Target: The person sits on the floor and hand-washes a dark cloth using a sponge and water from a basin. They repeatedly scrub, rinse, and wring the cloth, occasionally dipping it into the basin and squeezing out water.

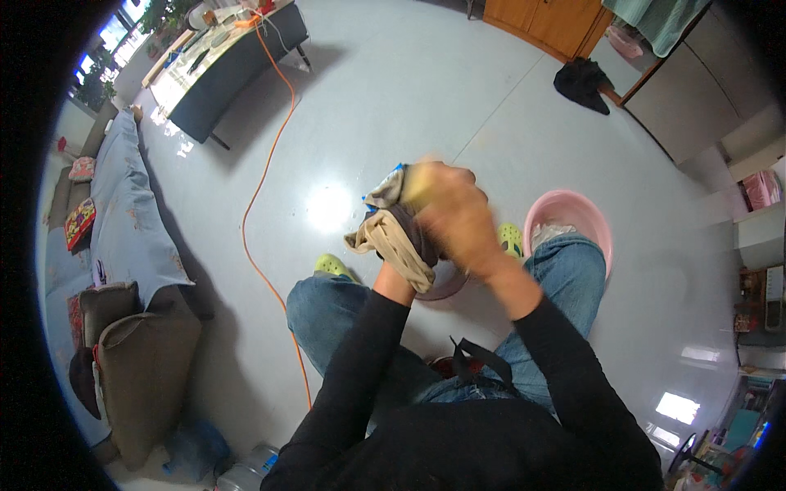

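Note:
My left hand (394, 282) is mostly hidden beneath a bundled beige and dark cloth (390, 239), which drapes over its wrist. A blue-and-white edge (390, 179) shows at the far side of the bundle. My right hand (457, 212), blurred by motion, is closed around a yellowish block (420, 184) against the cloth; the blur hides whether it is soap. Under both hands a basin (447, 287) stands on the floor between my knees, largely covered by them. At my right knee a pink plastic tub (600, 227) holds white cloth (549, 232).
An orange cord (245, 215) runs along the floor left of my foot, in a yellow-green clog (333, 265). The draped sofa (123, 208) is at left, a table (215, 92) at upper left. Black cloth (580, 85) lies by the wooden cabinet (540, 24).

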Demonstrator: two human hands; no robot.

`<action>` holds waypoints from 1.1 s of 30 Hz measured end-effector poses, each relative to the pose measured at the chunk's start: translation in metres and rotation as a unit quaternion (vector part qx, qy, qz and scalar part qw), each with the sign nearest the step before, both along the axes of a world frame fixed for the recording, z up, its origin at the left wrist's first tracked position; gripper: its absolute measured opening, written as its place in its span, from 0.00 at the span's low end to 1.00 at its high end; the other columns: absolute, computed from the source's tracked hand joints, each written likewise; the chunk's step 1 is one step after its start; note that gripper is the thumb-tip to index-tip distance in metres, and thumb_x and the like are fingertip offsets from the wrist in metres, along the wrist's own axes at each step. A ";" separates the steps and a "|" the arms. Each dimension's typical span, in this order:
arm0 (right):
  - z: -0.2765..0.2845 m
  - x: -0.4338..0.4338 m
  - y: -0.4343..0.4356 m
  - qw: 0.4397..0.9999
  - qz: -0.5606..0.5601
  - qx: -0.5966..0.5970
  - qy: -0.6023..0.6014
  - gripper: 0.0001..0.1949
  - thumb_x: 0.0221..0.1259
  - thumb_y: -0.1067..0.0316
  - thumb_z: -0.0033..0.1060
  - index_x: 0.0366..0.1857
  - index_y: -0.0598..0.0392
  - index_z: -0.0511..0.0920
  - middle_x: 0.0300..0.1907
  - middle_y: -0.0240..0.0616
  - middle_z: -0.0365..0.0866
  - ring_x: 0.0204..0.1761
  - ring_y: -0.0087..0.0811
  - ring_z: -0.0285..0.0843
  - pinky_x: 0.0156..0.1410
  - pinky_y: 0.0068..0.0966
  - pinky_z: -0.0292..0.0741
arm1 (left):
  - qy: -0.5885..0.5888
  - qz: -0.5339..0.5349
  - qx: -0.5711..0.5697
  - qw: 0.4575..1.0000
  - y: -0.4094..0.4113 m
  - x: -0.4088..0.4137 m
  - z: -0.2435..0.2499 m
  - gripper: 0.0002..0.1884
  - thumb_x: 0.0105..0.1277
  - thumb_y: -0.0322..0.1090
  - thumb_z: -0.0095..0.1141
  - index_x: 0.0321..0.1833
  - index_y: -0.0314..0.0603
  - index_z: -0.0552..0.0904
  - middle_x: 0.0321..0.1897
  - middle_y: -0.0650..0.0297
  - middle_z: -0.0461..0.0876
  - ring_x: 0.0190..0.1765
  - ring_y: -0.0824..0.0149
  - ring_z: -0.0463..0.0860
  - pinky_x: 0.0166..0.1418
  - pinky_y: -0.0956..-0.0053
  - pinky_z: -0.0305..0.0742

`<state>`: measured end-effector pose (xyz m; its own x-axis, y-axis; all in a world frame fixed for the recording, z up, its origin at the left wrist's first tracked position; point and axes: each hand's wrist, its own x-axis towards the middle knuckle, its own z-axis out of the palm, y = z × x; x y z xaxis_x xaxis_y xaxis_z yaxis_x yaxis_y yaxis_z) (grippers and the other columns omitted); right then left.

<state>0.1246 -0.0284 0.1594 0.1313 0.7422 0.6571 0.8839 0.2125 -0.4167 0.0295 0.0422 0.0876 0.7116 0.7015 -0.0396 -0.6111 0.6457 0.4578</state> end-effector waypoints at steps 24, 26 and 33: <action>-0.028 0.075 0.064 0.886 0.091 -0.338 0.305 0.25 0.66 0.52 0.43 0.63 0.52 0.59 0.57 0.53 0.70 0.57 0.46 0.70 0.60 0.33 0.66 | 0.109 0.004 0.135 0.985 -0.011 -0.006 0.006 0.28 0.60 0.49 0.49 0.61 0.41 0.67 0.59 0.54 0.68 0.60 0.56 0.67 0.62 0.61 0.60; -0.018 0.070 0.049 0.918 0.049 -0.317 0.232 0.22 0.69 0.55 0.40 0.63 0.53 0.60 0.56 0.52 0.69 0.55 0.45 0.71 0.61 0.31 0.66 | 0.141 -0.015 0.194 0.971 -0.011 0.001 -0.006 0.28 0.59 0.49 0.49 0.60 0.41 0.67 0.59 0.54 0.68 0.60 0.56 0.67 0.62 0.61 0.60; 0.020 -0.030 0.022 0.967 -0.068 -0.140 -0.200 0.27 0.57 0.55 0.55 0.63 0.42 0.63 0.37 0.44 0.68 0.39 0.43 0.71 0.49 0.36 0.70 | 0.429 0.116 0.596 0.669 0.000 -0.012 0.005 0.29 0.58 0.49 0.52 0.59 0.41 0.69 0.57 0.53 0.70 0.59 0.55 0.69 0.60 0.60 0.61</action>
